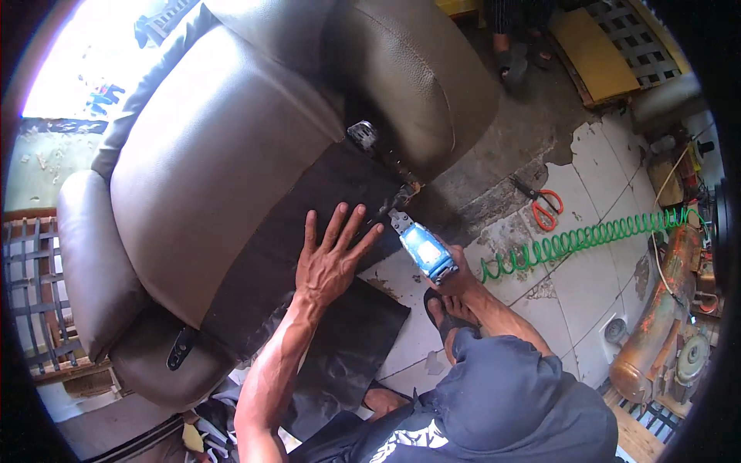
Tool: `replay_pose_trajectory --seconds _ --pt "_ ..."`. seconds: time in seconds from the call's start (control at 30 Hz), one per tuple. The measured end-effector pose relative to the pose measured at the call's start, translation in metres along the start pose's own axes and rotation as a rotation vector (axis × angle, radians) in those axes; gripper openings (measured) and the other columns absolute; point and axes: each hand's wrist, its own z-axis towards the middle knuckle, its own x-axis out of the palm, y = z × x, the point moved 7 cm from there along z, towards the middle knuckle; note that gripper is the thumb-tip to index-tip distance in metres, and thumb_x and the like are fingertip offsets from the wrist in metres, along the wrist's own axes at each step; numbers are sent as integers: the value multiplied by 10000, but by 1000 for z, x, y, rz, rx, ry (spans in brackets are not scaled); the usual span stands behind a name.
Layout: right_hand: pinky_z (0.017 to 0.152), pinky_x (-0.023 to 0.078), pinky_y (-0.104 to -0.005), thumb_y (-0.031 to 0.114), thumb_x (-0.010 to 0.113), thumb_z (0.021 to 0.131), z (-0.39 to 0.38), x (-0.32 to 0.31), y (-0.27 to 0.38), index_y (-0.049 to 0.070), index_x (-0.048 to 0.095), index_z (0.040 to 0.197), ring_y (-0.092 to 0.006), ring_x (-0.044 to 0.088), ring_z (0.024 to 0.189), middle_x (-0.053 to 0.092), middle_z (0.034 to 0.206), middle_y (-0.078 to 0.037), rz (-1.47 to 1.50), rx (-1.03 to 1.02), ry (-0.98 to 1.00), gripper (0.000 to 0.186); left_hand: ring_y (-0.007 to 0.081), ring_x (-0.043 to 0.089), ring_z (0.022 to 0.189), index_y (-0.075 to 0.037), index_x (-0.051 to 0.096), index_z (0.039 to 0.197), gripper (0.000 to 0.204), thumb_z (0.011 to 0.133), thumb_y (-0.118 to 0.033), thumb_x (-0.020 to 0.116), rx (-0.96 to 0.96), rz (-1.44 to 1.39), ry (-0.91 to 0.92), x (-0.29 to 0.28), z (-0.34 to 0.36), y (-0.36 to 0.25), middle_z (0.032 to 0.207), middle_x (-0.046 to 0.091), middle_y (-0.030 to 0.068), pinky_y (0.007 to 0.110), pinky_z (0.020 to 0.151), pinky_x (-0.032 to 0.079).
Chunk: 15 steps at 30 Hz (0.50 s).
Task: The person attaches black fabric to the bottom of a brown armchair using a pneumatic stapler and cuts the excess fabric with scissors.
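My left hand (330, 266) lies flat with its fingers spread on a strip of black cloth (266, 251). That cloth borders the brown leather cover of a large padded seat piece (212, 147). In my right hand (461, 276) is a blue staple gun (426, 248), gripped at its rear. Its metal nose points at the edge of the black cloth, just right of my left fingertips; whether it touches is unclear. A dark metal bracket (363, 135) sits at the seat's corner. More black cloth (347, 339) hangs below my left wrist.
Orange-handled scissors (546, 210) lie on the tiled floor (567, 289). A green coiled air hose (594, 235) stretches from near my right hand toward a rusty orange tank (656, 328). Another person's foot (513, 65) is at the top. A strap-webbed frame (38, 289) stands at left.
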Motion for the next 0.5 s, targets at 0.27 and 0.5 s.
replay_pose_trajectory --seconds 0.27,0.5 --pt "678 575 -440 91 736 655 3 5 53 10 548 1256 -358 733 788 719 831 -182 -53 -50 -5 636 251 227 1527 -426 477 1447 790 792 -61 724 4 -3 -70 0 -4 7 1634 304 -1 594 1253 101" --pt "686 574 -441 156 739 729 8 12 58 14 542 1266 -364 733 804 724 868 -181 2 -51 51 590 250 237 1524 -401 550 1388 668 801 -143 738 12 -13 -86 1 -7 7 1633 305 -10 597 1252 107"
